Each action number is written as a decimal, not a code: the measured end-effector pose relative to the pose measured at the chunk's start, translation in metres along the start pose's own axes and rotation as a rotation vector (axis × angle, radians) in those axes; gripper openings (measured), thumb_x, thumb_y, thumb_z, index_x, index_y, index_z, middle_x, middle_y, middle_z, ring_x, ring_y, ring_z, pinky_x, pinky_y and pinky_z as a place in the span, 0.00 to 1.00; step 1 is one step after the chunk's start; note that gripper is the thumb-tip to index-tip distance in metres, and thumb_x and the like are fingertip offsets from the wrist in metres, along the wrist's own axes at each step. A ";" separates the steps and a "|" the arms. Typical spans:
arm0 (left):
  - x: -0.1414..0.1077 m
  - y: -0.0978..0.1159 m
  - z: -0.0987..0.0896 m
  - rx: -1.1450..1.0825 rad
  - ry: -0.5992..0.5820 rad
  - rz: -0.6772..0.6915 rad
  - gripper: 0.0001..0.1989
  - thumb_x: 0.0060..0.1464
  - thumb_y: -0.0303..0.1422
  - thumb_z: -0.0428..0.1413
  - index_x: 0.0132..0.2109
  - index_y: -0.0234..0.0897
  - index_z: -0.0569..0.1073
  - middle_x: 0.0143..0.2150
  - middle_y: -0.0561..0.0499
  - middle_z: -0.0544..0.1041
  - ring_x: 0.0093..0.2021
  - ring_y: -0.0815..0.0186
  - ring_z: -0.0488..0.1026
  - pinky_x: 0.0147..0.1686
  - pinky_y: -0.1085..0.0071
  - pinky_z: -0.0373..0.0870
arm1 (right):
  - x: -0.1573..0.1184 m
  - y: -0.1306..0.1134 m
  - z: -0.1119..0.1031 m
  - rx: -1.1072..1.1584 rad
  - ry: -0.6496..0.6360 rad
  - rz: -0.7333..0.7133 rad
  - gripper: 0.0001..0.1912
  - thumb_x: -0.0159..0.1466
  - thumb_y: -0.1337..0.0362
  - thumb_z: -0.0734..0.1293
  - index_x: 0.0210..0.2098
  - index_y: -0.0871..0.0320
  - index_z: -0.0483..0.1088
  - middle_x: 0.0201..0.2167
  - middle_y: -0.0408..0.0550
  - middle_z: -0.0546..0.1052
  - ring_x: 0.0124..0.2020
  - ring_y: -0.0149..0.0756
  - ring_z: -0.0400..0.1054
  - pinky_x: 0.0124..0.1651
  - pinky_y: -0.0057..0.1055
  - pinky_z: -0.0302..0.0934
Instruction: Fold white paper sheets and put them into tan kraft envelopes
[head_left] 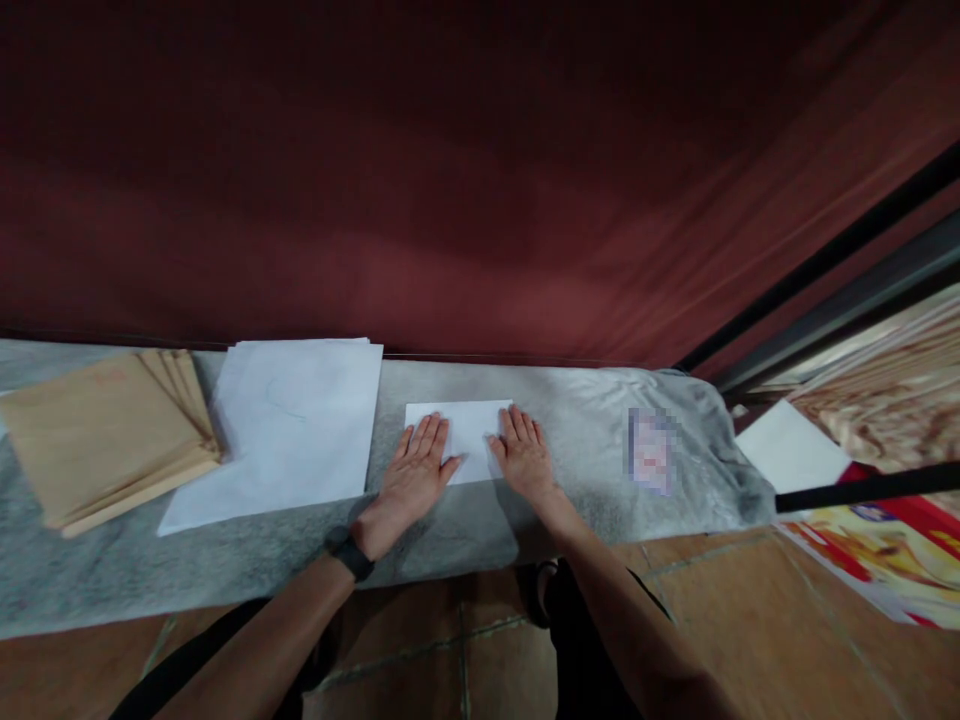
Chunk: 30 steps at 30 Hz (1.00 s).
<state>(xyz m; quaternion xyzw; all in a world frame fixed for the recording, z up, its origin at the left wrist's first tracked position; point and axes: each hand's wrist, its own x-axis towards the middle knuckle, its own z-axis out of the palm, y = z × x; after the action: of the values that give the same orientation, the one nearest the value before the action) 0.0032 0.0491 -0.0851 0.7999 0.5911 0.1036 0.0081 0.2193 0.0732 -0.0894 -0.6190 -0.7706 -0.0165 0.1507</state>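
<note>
A small white rectangle of paper (472, 440) lies flat on the grey cloth surface in front of me. My left hand (416, 470) rests palm down over its left end, fingers stretched out and pointing away from me. Over the right end, my right hand (525, 458) lies palm down too, its fingers slightly spread. Between the two hands the middle of the paper shows. Neither hand grips anything. Whether the paper is folded or an envelope, I cannot tell.
Large white sheets (300, 430) lie to the left, beside a stack of brown envelopes (97, 430). A small blurred picture (651, 450) is on the grey cloth (585, 500) at right. Beyond stand a dark bar (862, 490) and a colourful box (892, 555). Red fabric (450, 200) hangs behind.
</note>
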 end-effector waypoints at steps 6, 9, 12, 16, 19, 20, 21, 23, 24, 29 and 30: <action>-0.001 -0.002 -0.001 0.011 0.010 -0.002 0.33 0.68 0.48 0.40 0.71 0.32 0.58 0.74 0.39 0.55 0.75 0.55 0.48 0.72 0.51 0.45 | 0.008 0.011 -0.019 0.046 -0.019 0.165 0.22 0.71 0.63 0.60 0.62 0.63 0.66 0.54 0.61 0.76 0.53 0.49 0.69 0.57 0.41 0.62; 0.000 -0.003 0.000 0.015 0.018 0.005 0.33 0.68 0.47 0.40 0.71 0.32 0.58 0.74 0.38 0.55 0.75 0.54 0.48 0.72 0.50 0.45 | 0.010 0.011 -0.023 0.064 -0.051 0.213 0.17 0.70 0.65 0.61 0.56 0.61 0.70 0.47 0.57 0.78 0.47 0.44 0.73 0.51 0.35 0.64; 0.000 -0.005 0.002 0.013 0.010 0.008 0.33 0.68 0.47 0.40 0.71 0.32 0.58 0.74 0.39 0.54 0.75 0.54 0.48 0.72 0.50 0.45 | 0.012 0.010 -0.024 0.090 -0.104 0.283 0.13 0.70 0.64 0.62 0.53 0.58 0.70 0.43 0.53 0.79 0.42 0.40 0.75 0.45 0.31 0.65; 0.002 -0.008 0.003 0.021 0.002 0.023 0.33 0.68 0.47 0.40 0.71 0.32 0.59 0.74 0.39 0.55 0.75 0.55 0.48 0.72 0.51 0.44 | 0.016 0.013 -0.023 0.160 -0.192 0.337 0.12 0.70 0.63 0.63 0.50 0.58 0.72 0.36 0.51 0.81 0.37 0.41 0.77 0.40 0.30 0.64; 0.002 -0.009 0.002 0.016 0.000 0.026 0.33 0.68 0.47 0.41 0.71 0.31 0.59 0.74 0.39 0.54 0.75 0.54 0.48 0.72 0.51 0.44 | 0.019 0.017 -0.022 0.197 -0.246 0.328 0.09 0.69 0.65 0.64 0.43 0.57 0.75 0.35 0.50 0.82 0.37 0.41 0.77 0.38 0.29 0.63; 0.002 -0.008 0.001 0.014 0.000 0.024 0.33 0.68 0.47 0.40 0.71 0.31 0.59 0.74 0.39 0.54 0.75 0.54 0.48 0.72 0.51 0.44 | 0.020 0.019 -0.022 0.212 -0.259 0.318 0.08 0.68 0.66 0.64 0.41 0.57 0.76 0.35 0.50 0.82 0.37 0.40 0.77 0.37 0.28 0.62; 0.002 -0.007 0.000 0.011 0.001 0.021 0.33 0.68 0.47 0.40 0.71 0.31 0.59 0.75 0.39 0.54 0.75 0.54 0.48 0.73 0.50 0.43 | 0.020 0.020 -0.023 0.229 -0.269 0.308 0.08 0.68 0.66 0.64 0.40 0.56 0.76 0.35 0.49 0.82 0.37 0.39 0.77 0.36 0.28 0.62; 0.002 -0.003 -0.003 0.009 0.012 0.015 0.33 0.68 0.47 0.40 0.71 0.32 0.58 0.75 0.40 0.55 0.75 0.54 0.48 0.73 0.50 0.43 | 0.020 0.022 -0.023 0.250 -0.282 0.299 0.09 0.68 0.67 0.63 0.38 0.56 0.76 0.34 0.48 0.82 0.36 0.38 0.77 0.35 0.27 0.61; 0.001 0.000 -0.004 0.008 0.019 0.019 0.33 0.68 0.48 0.39 0.71 0.32 0.58 0.75 0.40 0.55 0.75 0.54 0.48 0.73 0.51 0.43 | 0.019 0.022 -0.023 0.252 -0.283 0.294 0.09 0.68 0.67 0.63 0.37 0.55 0.76 0.35 0.48 0.82 0.36 0.37 0.76 0.35 0.27 0.61; -0.001 0.020 -0.004 -0.008 0.034 0.098 0.33 0.68 0.48 0.40 0.71 0.32 0.59 0.74 0.40 0.55 0.75 0.54 0.48 0.73 0.51 0.45 | 0.009 0.016 -0.024 0.154 -0.221 0.322 0.09 0.69 0.65 0.62 0.42 0.57 0.75 0.34 0.51 0.81 0.36 0.41 0.76 0.38 0.30 0.63; -0.001 0.022 -0.003 -0.009 0.029 0.107 0.32 0.68 0.47 0.41 0.71 0.32 0.59 0.74 0.40 0.55 0.75 0.54 0.49 0.73 0.50 0.45 | 0.008 0.015 -0.025 0.115 -0.173 0.324 0.09 0.69 0.65 0.62 0.43 0.58 0.74 0.34 0.52 0.81 0.36 0.42 0.76 0.39 0.31 0.63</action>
<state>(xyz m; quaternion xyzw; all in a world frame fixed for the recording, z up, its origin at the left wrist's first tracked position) 0.0236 0.0412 -0.0796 0.8287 0.5470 0.1183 -0.0024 0.2370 0.0790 -0.0661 -0.7244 -0.6706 0.1054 0.1199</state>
